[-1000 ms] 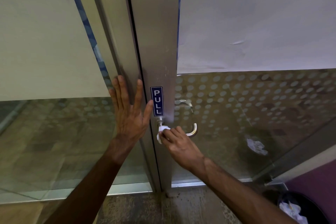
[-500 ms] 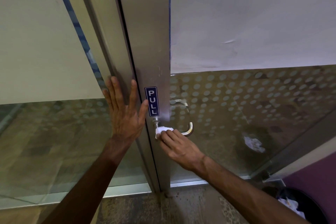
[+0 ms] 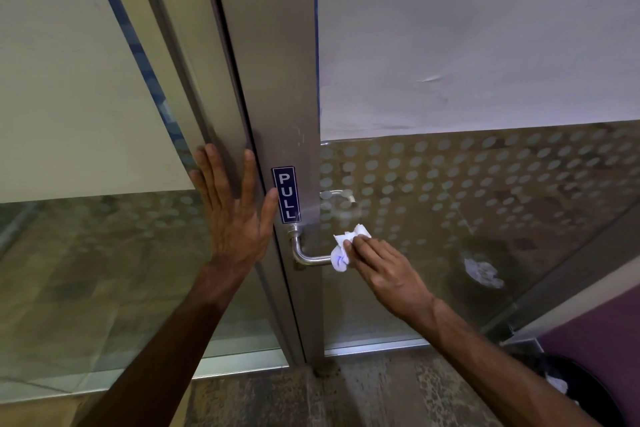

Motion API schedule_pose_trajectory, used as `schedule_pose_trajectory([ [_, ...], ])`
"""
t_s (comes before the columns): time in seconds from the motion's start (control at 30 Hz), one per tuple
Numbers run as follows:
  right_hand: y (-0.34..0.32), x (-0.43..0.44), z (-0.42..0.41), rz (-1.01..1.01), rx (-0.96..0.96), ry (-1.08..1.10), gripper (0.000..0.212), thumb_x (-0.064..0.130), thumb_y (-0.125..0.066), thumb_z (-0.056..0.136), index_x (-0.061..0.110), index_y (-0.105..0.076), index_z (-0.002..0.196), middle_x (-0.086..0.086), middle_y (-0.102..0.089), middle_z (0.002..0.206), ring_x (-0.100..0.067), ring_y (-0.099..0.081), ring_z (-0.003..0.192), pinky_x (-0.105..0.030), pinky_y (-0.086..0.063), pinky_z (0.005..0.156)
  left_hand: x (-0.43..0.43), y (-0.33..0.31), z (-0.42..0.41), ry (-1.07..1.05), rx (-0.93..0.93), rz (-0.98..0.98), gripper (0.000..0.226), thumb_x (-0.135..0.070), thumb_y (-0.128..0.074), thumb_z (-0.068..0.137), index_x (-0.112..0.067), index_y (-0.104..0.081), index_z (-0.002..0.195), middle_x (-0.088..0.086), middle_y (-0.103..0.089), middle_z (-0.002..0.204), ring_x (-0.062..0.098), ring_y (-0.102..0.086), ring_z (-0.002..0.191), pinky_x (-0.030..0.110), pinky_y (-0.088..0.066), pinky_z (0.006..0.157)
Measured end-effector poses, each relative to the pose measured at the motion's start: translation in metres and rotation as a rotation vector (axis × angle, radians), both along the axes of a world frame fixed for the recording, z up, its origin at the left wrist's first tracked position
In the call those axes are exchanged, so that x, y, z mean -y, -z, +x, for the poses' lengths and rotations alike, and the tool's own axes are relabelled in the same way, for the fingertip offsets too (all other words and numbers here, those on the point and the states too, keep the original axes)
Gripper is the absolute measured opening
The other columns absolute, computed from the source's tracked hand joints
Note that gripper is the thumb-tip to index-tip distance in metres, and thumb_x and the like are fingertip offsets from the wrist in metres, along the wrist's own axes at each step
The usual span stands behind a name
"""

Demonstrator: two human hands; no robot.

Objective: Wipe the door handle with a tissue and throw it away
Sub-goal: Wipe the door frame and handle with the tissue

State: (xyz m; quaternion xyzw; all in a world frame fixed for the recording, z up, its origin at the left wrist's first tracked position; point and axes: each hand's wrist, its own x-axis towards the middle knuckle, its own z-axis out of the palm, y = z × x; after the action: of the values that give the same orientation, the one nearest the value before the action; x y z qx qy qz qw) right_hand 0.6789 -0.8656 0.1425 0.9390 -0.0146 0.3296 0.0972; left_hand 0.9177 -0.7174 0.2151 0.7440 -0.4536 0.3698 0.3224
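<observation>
Glass door with frosted dots and a brushed metal frame (image 3: 277, 80) is filling most of the view, with a blue PULL sign (image 3: 286, 194) sitting just above the door handle (image 3: 304, 255); down at about 5 o'clock a dark bin (image 3: 575, 388) with crumpled paper in it is peeking in from the corner, so that's probably where the tissue is ending up.

Left hand (image 3: 235, 215) is lying flat and open on the frame at roughly 9 o'clock from the handle, fingers spread, gripping nothing, just bracing the door; right hand (image 3: 384, 270) is pinching the scrunched white tissue (image 3: 343, 250) and pressing it on the far end of the lever, at 3 o'clock from the handle's base.

My take on doing this bit well: the wipe is looking only partway done, since the bend and the round base near the frame are sitting bare; I'd be wrapping the tissue around the bar rather than dabbing one face, dragging it slowly back toward the base, and keeping that left palm planted so the door isn't swinging.
</observation>
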Motion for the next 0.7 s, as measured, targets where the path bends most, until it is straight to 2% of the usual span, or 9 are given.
schedule_pose_trajectory([
  [0.1, 0.007, -0.004, -0.001, 0.214, 0.051, 0.065, 0.029, 0.003, -0.052, 0.103, -0.006, -0.064, 0.128, -0.018, -0.067, 0.115, -0.030, -0.062, 0.093, -0.041, -0.054, 0.076, -0.001, 0.000, 0.000, 0.002, -0.003, 0.005, 0.075, -0.049, -0.040, 0.108, -0.034, 0.010, 0.162, -0.004, 0.035, 0.166, 0.025, 0.025, 0.156, 0.054, 0.007, 0.128],
  [0.2, 0.008, -0.012, 0.001, 0.439, 0.127, 0.173, 0.031, 0.000, -0.074, 0.089, -0.001, -0.072, 0.119, -0.018, -0.070, 0.116, -0.028, -0.069, 0.090, -0.034, -0.060, 0.074, -0.001, -0.001, 0.000, 0.000, -0.007, 0.009, 0.076, -0.048, -0.040, 0.108, -0.035, 0.011, 0.162, -0.004, 0.036, 0.165, 0.024, 0.026, 0.156, 0.054, 0.008, 0.128],
  [0.27, 0.003, -0.017, 0.004, 0.623, 0.184, 0.249, 0.026, 0.004, -0.078, 0.087, 0.006, -0.076, 0.112, -0.011, -0.074, 0.110, -0.021, -0.072, 0.087, -0.028, -0.059, 0.073, -0.001, -0.002, -0.001, 0.002, -0.012, 0.007, 0.077, -0.047, -0.041, 0.107, -0.035, 0.011, 0.162, -0.005, 0.037, 0.165, 0.023, 0.026, 0.156, 0.054, 0.008, 0.128],
  [0.33, -0.002, -0.021, 0.010, 0.828, 0.240, 0.312, 0.013, 0.015, -0.072, 0.094, 0.013, -0.078, 0.105, 0.001, -0.076, 0.095, -0.013, -0.070, 0.080, -0.026, -0.054, 0.071, -0.001, -0.002, -0.001, 0.004, -0.018, 0.008, 0.076, -0.047, -0.041, 0.107, -0.035, 0.012, 0.162, -0.006, 0.037, 0.165, 0.023, 0.027, 0.156, 0.054, 0.009, 0.128],
  [0.4, -0.004, -0.023, 0.016, 1.273, 0.334, 0.282, 0.010, 0.016, -0.068, 0.097, 0.014, -0.078, 0.098, 0.011, -0.072, 0.081, -0.004, -0.063, 0.074, -0.026, -0.049, 0.067, -0.001, -0.002, -0.001, 0.006, -0.026, 0.016, 0.077, -0.046, -0.041, 0.107, -0.034, 0.012, 0.162, -0.005, 0.038, 0.164, 0.024, 0.028, 0.155, 0.053, 0.010, 0.128],
  [0.47, -0.010, -0.024, 0.022, 1.894, 0.506, 0.143, 0.014, 0.004, -0.063, 0.098, 0.011, -0.075, 0.100, 0.007, -0.077, 0.081, -0.005, -0.065, 0.075, -0.023, -0.052, 0.069, -0.001, -0.002, -0.002, 0.004, -0.034, 0.021, 0.078, -0.045, -0.042, 0.107, -0.034, 0.012, 0.162, -0.005, 0.038, 0.164, 0.024, 0.029, 0.155, 0.054, 0.010, 0.127],
  [0.5, -0.013, -0.024, 0.023, 2.136, 0.548, 0.087, 0.015, 0.003, -0.061, 0.098, 0.011, -0.073, 0.101, 0.003, -0.077, 0.083, -0.009, -0.067, 0.075, -0.023, -0.053, 0.069, -0.001, -0.002, -0.002, 0.002, -0.034, 0.022, 0.078, -0.045, -0.043, 0.107, -0.033, 0.012, 0.162, -0.005, 0.038, 0.164, 0.025, 0.028, 0.155, 0.054, 0.010, 0.127],
  [0.6, -0.010, -0.024, 0.023, 2.524, 0.567, -0.070, 0.013, 0.010, -0.056, 0.100, 0.011, -0.069, 0.102, -0.005, -0.076, 0.093, -0.016, -0.070, 0.083, -0.026, -0.055, 0.072, 0.000, -0.002, -0.002, -0.004, -0.027, 0.021, 0.078, -0.045, -0.043, 0.107, -0.031, 0.011, 0.162, -0.003, 0.038, 0.165, 0.026, 0.028, 0.155, 0.054, 0.009, 0.128],
  [0.7, -0.003, -0.029, 0.023, 2.690, 0.677, -0.179, 0.017, 0.011, -0.054, 0.100, 0.007, -0.070, 0.107, -0.011, -0.075, 0.104, -0.021, -0.071, 0.094, -0.029, -0.061, 0.079, 0.000, -0.002, -0.002, -0.013, -0.033, 0.028, 0.078, -0.046, -0.041, 0.107, -0.031, 0.012, 0.162, -0.003, 0.039, 0.164, 0.025, 0.029, 0.155, 0.054, 0.010, 0.128],
])
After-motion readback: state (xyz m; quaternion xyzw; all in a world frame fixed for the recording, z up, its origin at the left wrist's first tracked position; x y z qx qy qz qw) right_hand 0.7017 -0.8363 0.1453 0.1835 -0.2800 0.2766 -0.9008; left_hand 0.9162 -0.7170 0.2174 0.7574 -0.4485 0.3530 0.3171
